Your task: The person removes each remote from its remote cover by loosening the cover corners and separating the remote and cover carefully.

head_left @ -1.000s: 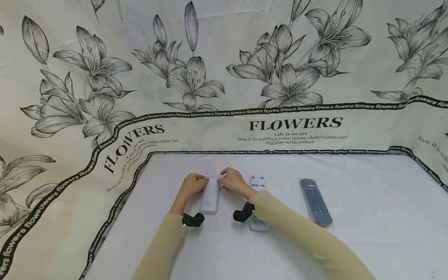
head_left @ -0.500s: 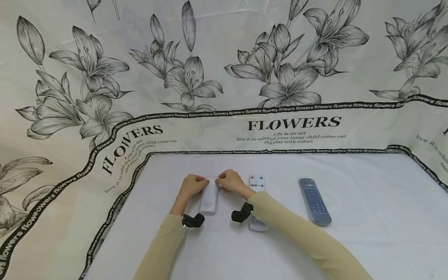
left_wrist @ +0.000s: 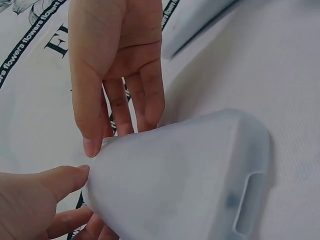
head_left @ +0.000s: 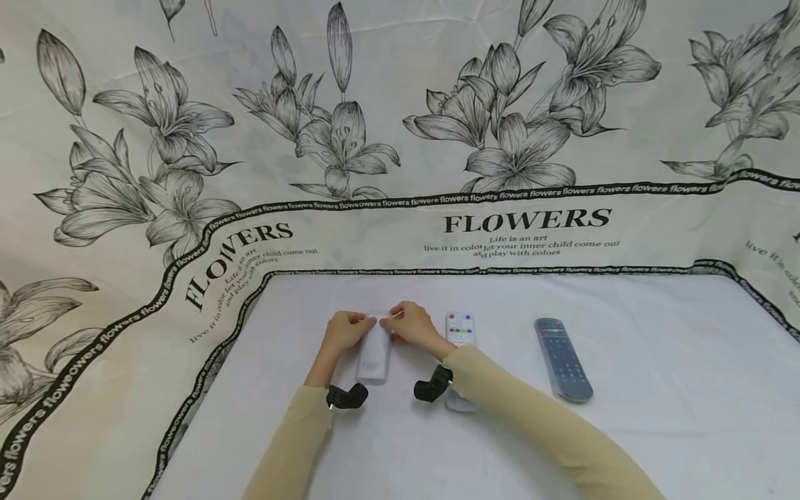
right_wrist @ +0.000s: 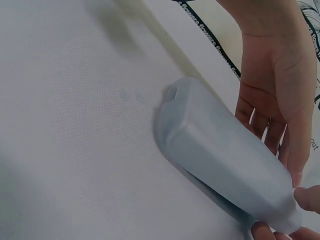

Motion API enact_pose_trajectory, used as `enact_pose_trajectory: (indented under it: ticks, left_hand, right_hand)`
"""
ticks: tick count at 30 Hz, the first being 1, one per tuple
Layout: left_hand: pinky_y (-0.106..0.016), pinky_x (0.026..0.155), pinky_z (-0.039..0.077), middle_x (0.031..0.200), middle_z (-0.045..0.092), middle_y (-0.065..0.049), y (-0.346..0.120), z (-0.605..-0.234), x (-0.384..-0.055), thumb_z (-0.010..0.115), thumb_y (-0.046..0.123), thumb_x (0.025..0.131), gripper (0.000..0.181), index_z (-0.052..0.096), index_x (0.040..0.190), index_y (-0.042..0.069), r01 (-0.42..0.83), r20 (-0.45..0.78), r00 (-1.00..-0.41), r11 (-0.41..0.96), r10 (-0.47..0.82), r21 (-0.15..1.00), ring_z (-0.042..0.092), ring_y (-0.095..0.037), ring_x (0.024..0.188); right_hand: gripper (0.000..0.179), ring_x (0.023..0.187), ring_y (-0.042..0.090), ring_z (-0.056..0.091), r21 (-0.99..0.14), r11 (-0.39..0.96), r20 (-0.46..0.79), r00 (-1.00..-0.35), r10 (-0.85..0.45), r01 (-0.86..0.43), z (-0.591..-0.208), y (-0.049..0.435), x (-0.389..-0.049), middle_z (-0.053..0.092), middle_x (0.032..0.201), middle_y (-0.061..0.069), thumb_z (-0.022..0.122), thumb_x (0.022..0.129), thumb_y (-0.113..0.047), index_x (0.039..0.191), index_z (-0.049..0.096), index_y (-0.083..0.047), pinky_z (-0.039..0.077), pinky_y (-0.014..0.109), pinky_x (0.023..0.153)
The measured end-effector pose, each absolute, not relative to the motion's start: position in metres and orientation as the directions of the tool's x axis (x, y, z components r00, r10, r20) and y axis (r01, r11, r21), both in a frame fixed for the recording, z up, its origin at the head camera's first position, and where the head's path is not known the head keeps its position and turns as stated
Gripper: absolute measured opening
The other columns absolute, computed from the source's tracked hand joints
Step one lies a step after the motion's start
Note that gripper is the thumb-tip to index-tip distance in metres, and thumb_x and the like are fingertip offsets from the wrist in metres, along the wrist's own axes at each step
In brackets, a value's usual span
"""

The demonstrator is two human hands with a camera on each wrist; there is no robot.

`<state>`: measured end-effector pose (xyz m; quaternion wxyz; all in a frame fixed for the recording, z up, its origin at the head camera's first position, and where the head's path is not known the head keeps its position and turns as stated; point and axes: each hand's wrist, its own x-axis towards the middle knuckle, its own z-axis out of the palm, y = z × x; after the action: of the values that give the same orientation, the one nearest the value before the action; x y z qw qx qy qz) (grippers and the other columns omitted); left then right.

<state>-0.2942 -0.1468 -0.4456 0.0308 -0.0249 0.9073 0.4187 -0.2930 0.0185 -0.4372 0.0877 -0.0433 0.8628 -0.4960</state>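
Observation:
A white remote control (head_left: 373,357) in what looks like a soft pale cover lies on the white cloth, smooth side up and buttons hidden. At its far left corner, my left hand (head_left: 343,330) pinches the edge, thumb on top and fingers underneath. My right hand (head_left: 414,323) pinches the far right corner the same way, so the thumbs almost meet. In the left wrist view, the near end of the remote control (left_wrist: 165,170) has a narrow slot. A dark gap runs under one long side of the remote control (right_wrist: 235,165) in the right wrist view.
A second white remote control (head_left: 460,326) with coloured buttons lies to the right, partly behind my right forearm. Farther right lies a dark blue-grey remote control (head_left: 564,361). A flower-printed curtain (head_left: 525,153) rises behind the table. Black wrist cameras (head_left: 347,396) hang below both wrists.
My right hand has shifted slightly left, and both thumbs have come closer together over the far end. The covered remote control has stayed nearly in place.

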Motion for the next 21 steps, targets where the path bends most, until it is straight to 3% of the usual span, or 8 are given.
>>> enact_pose_trajectory:
  ticks: [10,16,21]
  left_hand:
    - [-0.025,0.063,0.053,0.11,0.069,-0.02,-0.1448,-0.446,-0.2895,0.063,0.026,0.091,0.04,0.065,0.119,-0.002,-0.087,-0.067,-0.996,0.587,-0.055,0.805,0.064,-0.017,0.077]
    - [-0.027,0.066,0.054,0.112,0.069,-0.02,-0.1445,-0.4432,-0.2866,0.061,0.026,0.093,0.038,0.065,0.121,0.0,-0.053,-0.029,-0.998,0.595,-0.05,0.802,0.066,-0.02,0.083]
    - [-0.029,0.069,0.056,0.111,0.069,-0.019,-0.1456,-0.4412,-0.2847,0.062,0.024,0.093,0.037,0.064,0.122,0.001,0.008,0.022,-1.0,0.598,-0.017,0.802,0.067,-0.025,0.091]
  right_hand:
    - [0.043,0.067,0.017,0.068,-0.877,0.481,-0.088,-0.986,-0.142,0.009,-0.4355,0.0185,-0.2879,0.067,0.102,0.016,0.07,0.087,-0.021,0.12,0.057,0.003,0.055,0.025,0.058]
    - [0.046,0.069,0.014,0.067,-0.888,0.461,-0.083,-0.985,-0.152,0.004,-0.4336,0.0197,-0.2858,0.065,0.103,0.016,0.071,0.087,-0.018,0.124,0.056,0.005,0.058,0.028,0.062]
    - [0.044,0.072,0.02,0.069,-0.893,0.45,-0.056,-0.985,-0.163,-0.023,-0.4307,0.0224,-0.2826,0.065,0.105,0.016,0.07,0.087,-0.015,0.124,0.057,0.006,0.058,0.032,0.064]
